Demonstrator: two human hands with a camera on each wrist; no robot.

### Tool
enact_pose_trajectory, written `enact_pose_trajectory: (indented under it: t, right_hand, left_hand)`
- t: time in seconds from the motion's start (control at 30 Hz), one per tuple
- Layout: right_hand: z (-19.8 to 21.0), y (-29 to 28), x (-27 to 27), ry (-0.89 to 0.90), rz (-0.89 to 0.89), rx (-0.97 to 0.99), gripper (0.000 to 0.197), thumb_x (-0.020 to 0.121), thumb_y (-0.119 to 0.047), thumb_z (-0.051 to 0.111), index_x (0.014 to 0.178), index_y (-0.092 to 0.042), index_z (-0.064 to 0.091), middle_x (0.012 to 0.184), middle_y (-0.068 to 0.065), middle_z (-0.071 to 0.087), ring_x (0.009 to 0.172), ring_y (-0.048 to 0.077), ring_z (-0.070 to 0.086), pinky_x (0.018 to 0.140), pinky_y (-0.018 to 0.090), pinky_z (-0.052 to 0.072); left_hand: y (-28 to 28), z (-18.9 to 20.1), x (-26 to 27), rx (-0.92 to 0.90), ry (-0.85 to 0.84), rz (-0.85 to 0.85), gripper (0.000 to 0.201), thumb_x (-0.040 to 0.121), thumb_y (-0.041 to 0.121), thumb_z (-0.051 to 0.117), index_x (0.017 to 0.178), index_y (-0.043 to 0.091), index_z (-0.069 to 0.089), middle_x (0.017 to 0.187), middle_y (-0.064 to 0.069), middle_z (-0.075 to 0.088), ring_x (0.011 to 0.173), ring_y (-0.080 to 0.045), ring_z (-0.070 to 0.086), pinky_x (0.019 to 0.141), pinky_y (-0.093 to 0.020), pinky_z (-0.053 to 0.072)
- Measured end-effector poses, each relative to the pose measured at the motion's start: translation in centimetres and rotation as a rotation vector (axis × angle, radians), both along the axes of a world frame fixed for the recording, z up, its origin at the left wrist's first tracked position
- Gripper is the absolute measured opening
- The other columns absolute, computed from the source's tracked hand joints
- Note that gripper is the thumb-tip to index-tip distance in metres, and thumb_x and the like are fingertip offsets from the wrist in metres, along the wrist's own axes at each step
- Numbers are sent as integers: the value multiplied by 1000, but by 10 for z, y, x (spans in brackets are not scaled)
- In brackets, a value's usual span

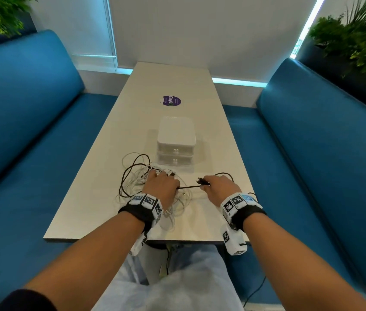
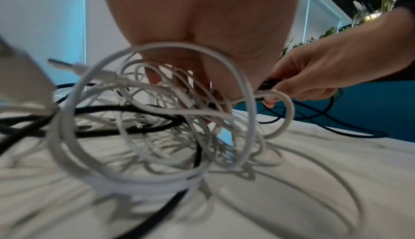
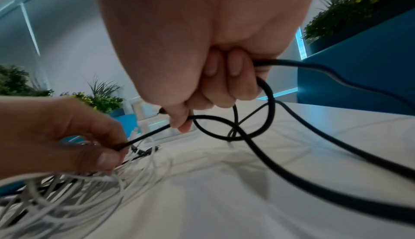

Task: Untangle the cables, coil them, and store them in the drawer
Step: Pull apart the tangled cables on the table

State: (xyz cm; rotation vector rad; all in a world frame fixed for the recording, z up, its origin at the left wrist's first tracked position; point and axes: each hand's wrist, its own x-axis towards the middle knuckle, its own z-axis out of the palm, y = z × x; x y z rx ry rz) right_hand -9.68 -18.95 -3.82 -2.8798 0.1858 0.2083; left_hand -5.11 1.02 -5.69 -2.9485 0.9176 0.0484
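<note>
fingers [image 3: 233, 83] of the right hand [image 1: 219, 189] curled round a black cable [image 1: 188, 187], plug end poking out toward the left; left hand [image 1: 161, 185] pinches the same cable between thumb and forefinger, its other fingers resting on the tangle. item: black cable, thin, round, matte; the taut stretch between the hands runs left to right, slack loops trailing off behind the right hand. item: white cables [image 1: 137, 178], smooth, glossy, knotted with black loops, lying left of centre near the front edge of the table [image 1: 92, 198]. item: drawer unit [image 1: 176, 142], white plastic, rounded corners, two drawers closed, just beyond the tangle. bare tabletop to the right and far end.
</note>
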Motion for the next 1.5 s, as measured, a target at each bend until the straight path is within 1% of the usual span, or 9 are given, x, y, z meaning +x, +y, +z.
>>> enact_pose_trajectory:
  t: [0.13,0.27,0.47,0.6,0.8,1.1,1.23,1.37,1.5]
  right_hand:
    - [-1,-11,0,36,-36,-38,25,100,-41,46,115,-27,62,106,3,65,90,25,62,72,33,49]
    - [-4,6,-1,-18,12,-144,25,102,-34,41,112,-20,59,103,6,65,86,26,60,71,34,50]
    - [-7,40,1,-102,123,-65,42,103,-36,36,145,-26,36,105,14,66,93,34,64,70,38,48]
    - [-14,48,5,-48,162,162,23,101,-31,41,114,-24,59,98,5,70,91,28,64,77,42,54]
    - [-11,39,10,20,126,212,16,98,-38,48,88,-30,59,82,1,66,80,24,61,75,41,53]
    - [0,23,9,-25,46,181,17,97,-34,47,89,-33,62,83,-2,66,76,22,61,71,38,54]
    - [-2,27,5,-45,36,114,20,99,-35,45,99,-27,63,86,2,65,78,25,61,68,36,53]
    - [-1,23,2,-48,24,89,22,100,-38,45,103,-25,63,83,1,63,77,25,61,67,35,52]
    - [-3,16,-2,-56,-32,74,23,101,-35,43,105,-23,62,82,1,60,75,24,59,63,32,48]
  left_hand:
    - [6,-3,-3,36,-59,6,28,101,37,41,110,25,64,116,4,61,115,-25,49,105,-53,22]
    - [1,3,-4,52,-23,28,21,101,30,41,95,33,61,97,6,66,107,-22,53,104,-49,21]
    - [-3,9,-4,60,-14,0,14,98,25,43,87,30,50,84,7,64,98,-21,57,106,-49,19]
    - [-1,7,-5,49,-48,-33,21,96,16,44,101,31,59,85,9,66,95,-21,59,103,-49,20]
    - [11,5,-3,48,-67,-39,14,98,33,47,105,26,57,104,7,63,108,-21,54,107,-54,19]
    - [23,10,7,14,22,15,31,87,37,60,118,33,56,122,7,55,121,-19,46,106,-52,19]
    - [21,10,5,-52,58,26,44,85,32,63,125,26,46,124,5,50,120,-20,47,107,-49,24]
    - [34,9,7,-141,71,17,45,85,39,64,126,26,49,127,6,43,116,-18,48,105,-45,27]
    - [43,14,7,-33,-14,26,39,85,37,64,115,23,44,121,3,45,114,-21,45,99,-46,28]
